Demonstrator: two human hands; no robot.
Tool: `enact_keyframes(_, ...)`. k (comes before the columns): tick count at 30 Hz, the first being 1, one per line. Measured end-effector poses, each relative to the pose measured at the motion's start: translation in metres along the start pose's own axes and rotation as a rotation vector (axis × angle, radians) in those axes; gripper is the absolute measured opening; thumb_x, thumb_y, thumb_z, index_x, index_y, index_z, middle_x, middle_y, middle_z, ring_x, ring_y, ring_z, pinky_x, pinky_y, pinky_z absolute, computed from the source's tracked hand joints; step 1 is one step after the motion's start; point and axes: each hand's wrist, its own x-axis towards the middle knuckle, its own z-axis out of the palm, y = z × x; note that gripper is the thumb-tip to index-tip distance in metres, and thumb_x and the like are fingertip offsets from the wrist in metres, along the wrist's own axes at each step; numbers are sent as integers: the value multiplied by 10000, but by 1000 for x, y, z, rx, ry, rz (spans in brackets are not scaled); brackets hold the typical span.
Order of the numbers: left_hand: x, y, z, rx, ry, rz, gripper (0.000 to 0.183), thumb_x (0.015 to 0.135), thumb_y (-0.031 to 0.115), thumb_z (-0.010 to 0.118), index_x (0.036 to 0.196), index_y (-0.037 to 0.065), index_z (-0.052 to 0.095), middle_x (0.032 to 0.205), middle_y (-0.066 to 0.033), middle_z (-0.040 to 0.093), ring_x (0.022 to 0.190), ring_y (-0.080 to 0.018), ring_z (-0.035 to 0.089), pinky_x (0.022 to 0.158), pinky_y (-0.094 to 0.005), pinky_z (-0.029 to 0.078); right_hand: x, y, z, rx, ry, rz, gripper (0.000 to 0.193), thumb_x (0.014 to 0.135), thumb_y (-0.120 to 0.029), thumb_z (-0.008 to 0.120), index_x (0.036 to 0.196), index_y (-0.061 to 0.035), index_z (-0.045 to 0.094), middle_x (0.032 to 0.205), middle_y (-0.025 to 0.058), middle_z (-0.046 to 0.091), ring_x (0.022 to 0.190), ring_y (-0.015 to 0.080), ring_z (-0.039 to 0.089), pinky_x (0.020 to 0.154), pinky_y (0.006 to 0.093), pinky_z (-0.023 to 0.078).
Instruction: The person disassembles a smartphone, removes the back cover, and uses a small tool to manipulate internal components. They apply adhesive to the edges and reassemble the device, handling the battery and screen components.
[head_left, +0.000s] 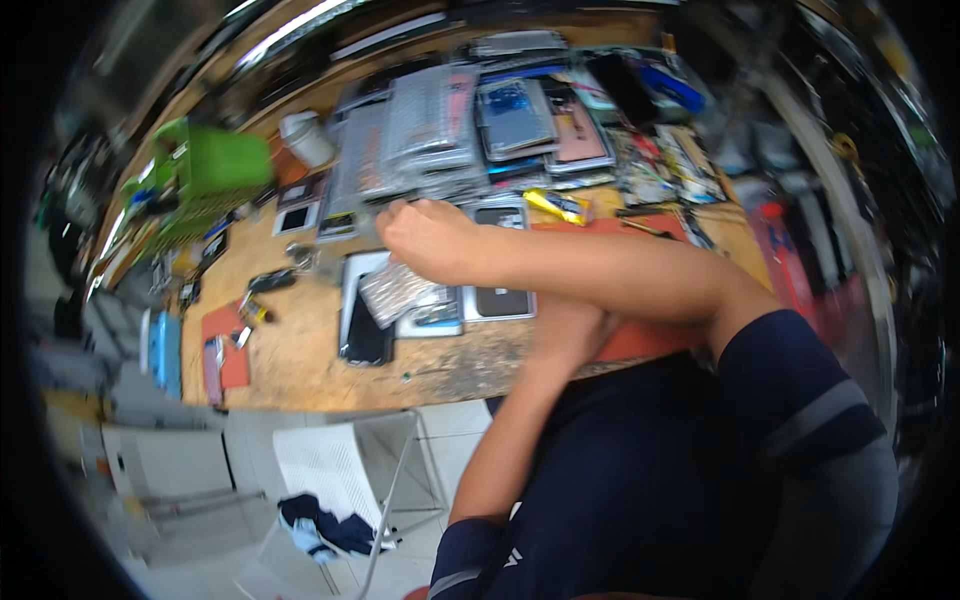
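My right hand reaches across to the left over the wooden bench, its fingers curled closed; motion blur hides what is in them, if anything. Just under it lies a silvery clear plastic packet, over a white box and beside a dark phone. Beneath my right forearm, my left hand is over an orange mat, its fingers mostly hidden. Between the two hands sits a white phone box with a dark phone shape on it.
Stacked clear plastic packages and boxed phones fill the back. A yellow tube lies before them. At left stand a green basket and a blue container. A white chair with dark cloth stands below the bench edge.
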Motion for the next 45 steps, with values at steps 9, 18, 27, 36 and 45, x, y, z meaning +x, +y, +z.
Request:
enact_keyframes(9, 10, 26, -30, 261, 60, -9, 628, 829, 253, 864, 1349, 11, 609, 1224, -197, 657, 1143, -389, 601, 1024, -480, 452, -261, 99, -166, 86, -477, 331, 773, 781, -263, 860, 1440, 10, 562, 1391, 223, 622, 1303, 392, 578, 1103, 485, 460)
enact_keyframes(18, -33, 74, 20, 51, 158, -331, 373, 1016, 188, 668, 1325, -20, 640, 1127, -204, 650, 1043, -385, 601, 933, -469, 479, -309, 17, -118, -224, 116, 584, 699, 757, -403, 845, 1270, 14, 617, 1085, 188, 600, 1023, 326, 571, 928, 473, 434)
enact_keyframes(27, 5, 29, 8, -283, 193, -513, 556, 992, 296, 739, 1394, -60, 595, 1169, -236, 625, 1124, -381, 627, 990, -459, 496, -322, 8, -105, 252, 262, 344, 349, 876, -259, 787, 1096, -3, 700, 939, 129, 672, 894, 315, 657, 814, 448, 529)
enact_keyframes(36, -15, 63, -18, 321, -34, -342, 810, 786, 253, 899, 1465, 6, 531, 1286, -218, 597, 1202, -406, 566, 1043, -480, 465, -321, 133, -193, 79, 573, 578, 156, 950, -131, 673, 867, -4, 705, 848, 192, 713, 827, 400, 710, 759, 498, 552)
enact_keyframes(45, -25, 70, -32, 385, -93, -482, 746, 744, 244, 944, 1368, -20, 631, 1184, -198, 636, 1086, -381, 628, 961, -470, 495, -326, 96, -156, -74, 139, 541, 111, 916, -153, 711, 937, -44, 718, 994, 127, 694, 985, 314, 696, 849, 446, 574)
